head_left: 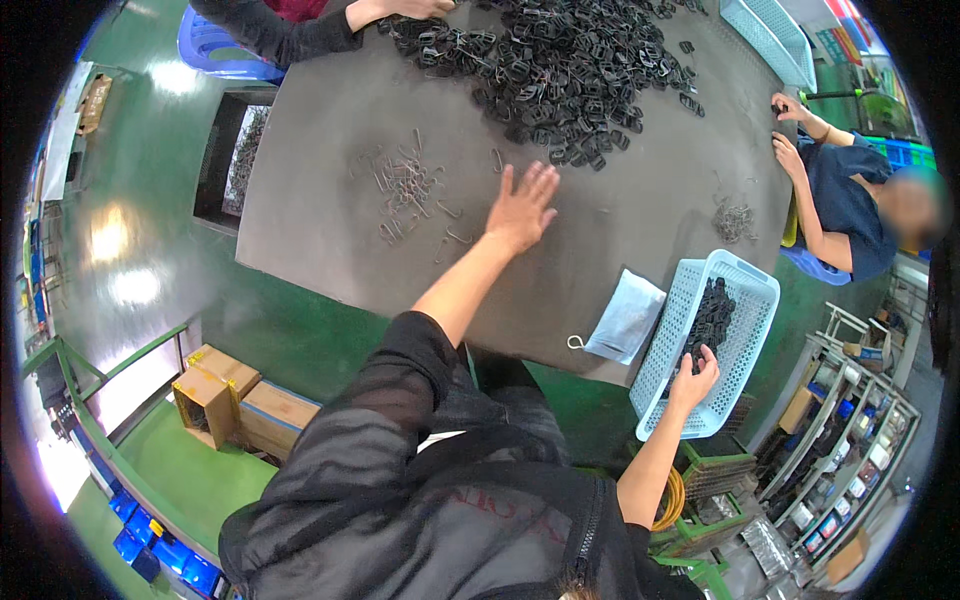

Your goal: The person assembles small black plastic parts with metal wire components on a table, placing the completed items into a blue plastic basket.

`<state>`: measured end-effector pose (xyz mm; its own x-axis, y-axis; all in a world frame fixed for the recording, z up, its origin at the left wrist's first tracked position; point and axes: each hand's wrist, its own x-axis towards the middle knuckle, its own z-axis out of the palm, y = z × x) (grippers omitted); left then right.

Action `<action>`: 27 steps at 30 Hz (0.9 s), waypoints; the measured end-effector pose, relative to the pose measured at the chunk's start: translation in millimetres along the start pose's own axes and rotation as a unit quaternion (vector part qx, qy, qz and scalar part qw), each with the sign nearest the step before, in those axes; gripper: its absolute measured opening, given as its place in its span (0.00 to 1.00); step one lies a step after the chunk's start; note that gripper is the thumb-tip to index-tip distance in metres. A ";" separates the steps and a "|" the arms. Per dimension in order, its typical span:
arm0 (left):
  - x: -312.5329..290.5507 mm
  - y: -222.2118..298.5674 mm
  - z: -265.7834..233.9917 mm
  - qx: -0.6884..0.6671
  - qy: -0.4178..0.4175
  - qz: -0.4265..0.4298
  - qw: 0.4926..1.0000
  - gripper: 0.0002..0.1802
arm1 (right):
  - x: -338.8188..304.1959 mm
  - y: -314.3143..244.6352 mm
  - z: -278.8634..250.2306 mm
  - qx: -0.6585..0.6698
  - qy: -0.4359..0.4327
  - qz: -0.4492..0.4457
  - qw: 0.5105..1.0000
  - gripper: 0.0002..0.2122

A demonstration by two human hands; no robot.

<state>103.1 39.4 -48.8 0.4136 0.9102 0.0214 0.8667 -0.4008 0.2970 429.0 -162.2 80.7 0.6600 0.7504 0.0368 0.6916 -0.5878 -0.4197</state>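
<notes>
Reaching out over the grey table (620,230), the left hand (522,208) is hovering flat with all its fingers spread wide, gripping nothing, palm down just short of the big pile of black clips (570,70) that is covering the far part of the tabletop. Just to the left of that hand a loose scatter of bent wire hooks (405,190) is lying on the table, with a couple of strays sitting near the wrist. Meanwhile the right hand (695,380) is dipping into a light blue plastic basket (745,285) that is hanging over the near right edge of the table; its fingers are curling down onto the black clips in the basket (712,310), though whether it's actually pinching one is honestly too hard to tell from here. A pale blue pouch (625,318) is resting flat right beside the basket on its left. Across the table, another person's hands (790,130) are working at the right edge near a small heap of wire pieces (735,222), and a third person's dark sleeve (290,35) is leaning in at the top left corner. Down on the green floor (290,340) to the left, a few cardboard boxes (235,400) are sitting together.
</notes>
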 end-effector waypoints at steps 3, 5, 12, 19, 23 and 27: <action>-17.1 -40.8 -6.5 0.053 0.045 -0.089 0.994 0.34 | -3.2 1.8 -14.7 0.003 0.009 0.004 1.000 0.15; -36.9 -81.4 -22.3 0.091 0.074 -0.133 0.984 0.33 | -4.8 11.5 -17.4 0.002 -0.001 0.017 1.000 0.15; -111.1 -56.0 -61.7 0.131 -0.122 -0.046 0.983 0.33 | -4.4 -10.4 -5.6 0.035 -0.009 0.007 0.999 0.18; -106.2 -93.1 -32.7 0.073 -0.016 0.037 0.997 0.31 | 7.9 -72.9 0.8 0.044 -0.021 -0.051 0.997 0.17; -87.2 -150.1 -60.5 0.115 0.001 -0.083 0.990 0.29 | -0.5 -96.5 8.7 0.019 -0.031 -0.077 0.996 0.16; -93.2 -215.5 -79.4 0.103 0.029 -0.129 0.986 0.28 | -21.0 -134.9 25.6 0.006 -0.050 -0.095 0.994 0.15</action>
<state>-144.4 49.2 -39.0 0.1600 0.9867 0.0278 0.9818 -0.1620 0.0993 314.4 -91.0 113.4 0.4840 0.8747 0.0260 0.7972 -0.4285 -0.4253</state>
